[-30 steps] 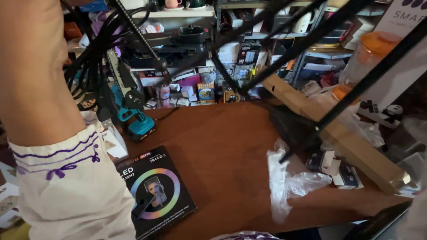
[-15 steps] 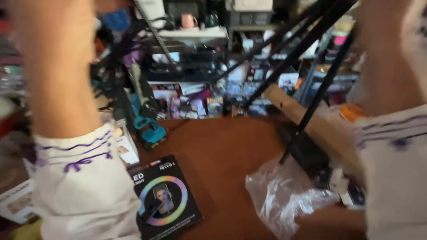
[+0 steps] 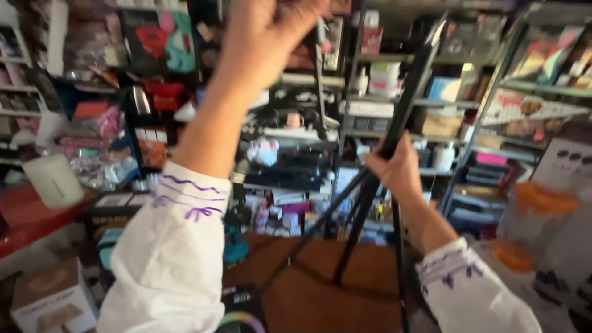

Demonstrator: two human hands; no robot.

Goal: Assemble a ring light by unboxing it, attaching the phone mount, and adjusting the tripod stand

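A black tripod stand (image 3: 404,117) rises over the brown table (image 3: 320,302), its thin legs spread below. My right hand (image 3: 394,169) is closed around the tripod's centre pole where the legs meet. My left hand (image 3: 271,28) is raised high at the top of the view, fingers curled; what it grips is blurred, though a thin rod runs down just beside it. Both arms wear white sleeves with purple stitching. A dark box with a picture of a rainbow-coloured ring light (image 3: 243,311) lies on the table under my left sleeve.
Cluttered metal shelves (image 3: 493,105) full of boxes and packets fill the background. A white candle-like jar (image 3: 55,179) sits on a red ledge at left, a cardboard box (image 3: 52,302) below it. An orange-lidded clear container (image 3: 533,222) stands at right.
The view has tilted up from the table to the shelves. Both arms rose; my right hand came into view and now grips the tripod pole. The tripod stands more upright.
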